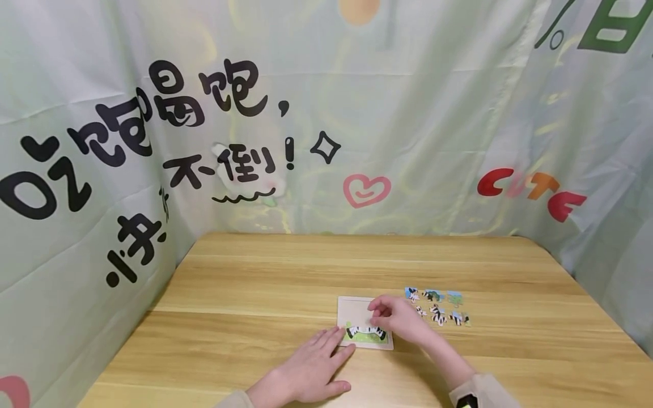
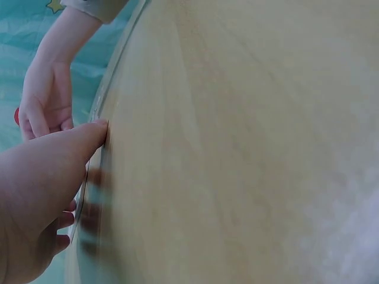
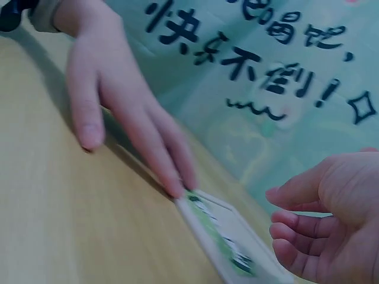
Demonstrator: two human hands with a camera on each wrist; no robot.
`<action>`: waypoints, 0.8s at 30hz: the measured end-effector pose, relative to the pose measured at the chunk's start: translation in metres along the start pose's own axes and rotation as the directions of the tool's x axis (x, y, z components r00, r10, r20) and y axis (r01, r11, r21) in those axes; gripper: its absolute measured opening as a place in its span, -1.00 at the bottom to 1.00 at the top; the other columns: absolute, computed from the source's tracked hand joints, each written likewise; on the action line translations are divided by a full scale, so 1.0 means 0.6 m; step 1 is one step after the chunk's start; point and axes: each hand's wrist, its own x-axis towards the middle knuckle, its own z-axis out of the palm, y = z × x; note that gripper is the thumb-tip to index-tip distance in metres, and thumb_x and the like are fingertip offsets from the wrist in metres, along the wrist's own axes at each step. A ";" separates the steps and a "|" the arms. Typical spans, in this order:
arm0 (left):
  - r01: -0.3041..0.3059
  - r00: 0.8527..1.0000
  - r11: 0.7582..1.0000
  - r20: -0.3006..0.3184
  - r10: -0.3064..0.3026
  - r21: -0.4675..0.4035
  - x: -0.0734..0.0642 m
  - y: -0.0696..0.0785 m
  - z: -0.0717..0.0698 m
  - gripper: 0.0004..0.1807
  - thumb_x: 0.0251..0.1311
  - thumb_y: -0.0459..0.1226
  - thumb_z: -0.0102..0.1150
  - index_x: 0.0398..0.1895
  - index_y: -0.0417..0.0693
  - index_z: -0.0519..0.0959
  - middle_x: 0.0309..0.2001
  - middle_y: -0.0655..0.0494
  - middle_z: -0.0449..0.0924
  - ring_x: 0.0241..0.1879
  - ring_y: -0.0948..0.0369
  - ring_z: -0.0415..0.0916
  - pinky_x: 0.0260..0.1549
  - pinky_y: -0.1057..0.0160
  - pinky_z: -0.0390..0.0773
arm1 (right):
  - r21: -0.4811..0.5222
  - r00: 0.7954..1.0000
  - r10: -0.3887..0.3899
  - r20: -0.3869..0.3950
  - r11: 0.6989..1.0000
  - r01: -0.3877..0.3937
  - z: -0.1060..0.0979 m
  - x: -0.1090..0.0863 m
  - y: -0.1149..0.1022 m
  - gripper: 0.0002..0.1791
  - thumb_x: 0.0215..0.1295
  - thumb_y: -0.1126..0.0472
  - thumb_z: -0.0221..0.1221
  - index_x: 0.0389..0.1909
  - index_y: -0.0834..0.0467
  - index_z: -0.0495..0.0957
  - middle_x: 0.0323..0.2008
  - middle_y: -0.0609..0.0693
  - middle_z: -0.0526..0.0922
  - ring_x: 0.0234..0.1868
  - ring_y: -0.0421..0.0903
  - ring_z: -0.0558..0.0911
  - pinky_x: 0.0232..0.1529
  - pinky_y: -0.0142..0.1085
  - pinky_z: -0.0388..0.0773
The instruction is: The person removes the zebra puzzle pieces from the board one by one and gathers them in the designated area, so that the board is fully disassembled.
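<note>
A small pale puzzle board [image 1: 354, 309] lies on the table. Along its lower part runs a strip of fitted pieces [image 1: 366, 334] with green grass and black-and-white striped legs; its upper part is bare. My left hand [image 1: 313, 362] lies flat with straight fingers, its fingertips on the board's left edge. Over the board's right side hovers my right hand [image 1: 400, 320]. In the right wrist view the right hand [image 3: 325, 219] has loosely bent fingers, thumb apart from them, with nothing between. The left hand [image 3: 127, 100] shows there too, fingertips at the board's corner.
Several loose puzzle pieces [image 1: 437, 313] lie in two rows right of the board, partly hidden by my right hand. The wooden table [image 1: 245, 294] ends at a printed curtain [image 1: 306, 113] behind and at both sides.
</note>
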 end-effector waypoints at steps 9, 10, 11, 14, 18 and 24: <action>-0.004 1.000 1.000 0.007 0.004 -0.002 0.000 0.002 -0.001 -0.25 0.28 0.25 -0.39 0.39 0.04 0.17 0.38 -0.16 0.06 0.36 0.02 0.01 0.29 0.09 0.11 | -0.079 0.997 -0.048 0.064 0.996 0.053 0.052 0.012 0.001 -0.82 -0.03 0.43 0.27 -0.34 0.28 0.55 -0.50 -0.09 0.52 -0.45 -0.19 0.48 -0.39 -0.44 0.48; -0.004 1.000 1.000 0.007 0.004 0.000 0.000 0.002 0.000 -0.25 0.29 0.25 -0.39 0.40 0.04 0.17 0.38 -0.17 0.06 0.36 0.02 0.01 0.29 0.09 0.11 | -0.090 0.997 -0.050 0.063 0.994 0.056 0.055 0.012 0.001 -0.81 -0.04 0.43 0.27 -0.34 0.28 0.55 -0.51 -0.10 0.52 -0.45 -0.19 0.48 -0.39 -0.44 0.48; -0.005 1.000 1.000 0.005 0.005 0.004 0.000 0.002 0.000 -0.25 0.29 0.25 -0.39 0.40 0.03 0.16 0.38 -0.17 0.05 0.36 0.02 0.01 0.29 0.09 0.11 | -0.101 0.997 -0.052 0.063 0.993 0.059 0.057 0.012 0.001 -0.81 -0.05 0.44 0.28 -0.35 0.28 0.55 -0.51 -0.10 0.51 -0.45 -0.19 0.48 -0.40 -0.45 0.48; -0.009 1.000 1.000 0.001 0.009 0.008 -0.001 0.001 0.001 -0.25 0.29 0.25 -0.40 0.40 0.03 0.16 0.38 -0.17 0.05 0.36 0.02 0.01 0.29 0.08 0.11 | -0.141 0.996 -0.067 0.059 0.987 0.075 0.063 0.012 0.001 -0.82 -0.07 0.44 0.29 -0.37 0.28 0.56 -0.52 -0.11 0.50 -0.47 -0.21 0.46 -0.42 -0.44 0.47; -0.017 1.000 1.000 -0.006 0.017 0.013 -0.001 0.000 0.002 -0.26 0.30 0.24 -0.40 0.40 0.01 0.16 0.38 -0.17 0.07 0.36 0.03 0.01 0.29 0.09 0.12 | -0.192 0.995 -0.088 0.056 0.977 0.097 0.068 0.013 -0.001 -0.83 -0.10 0.43 0.29 -0.41 0.25 0.57 -0.54 -0.11 0.46 -0.49 -0.22 0.41 -0.44 -0.42 0.42; -0.012 1.000 1.000 -0.007 0.012 0.009 -0.002 -0.001 0.001 -0.26 0.30 0.24 -0.40 0.39 0.02 0.17 0.37 -0.17 0.07 0.36 0.02 0.02 0.29 0.09 0.11 | -0.233 0.996 -0.085 0.042 0.968 0.092 0.072 0.012 -0.004 -0.82 -0.14 0.40 0.31 -0.44 0.21 0.57 -0.53 -0.09 0.40 -0.48 -0.20 0.36 -0.46 -0.40 0.36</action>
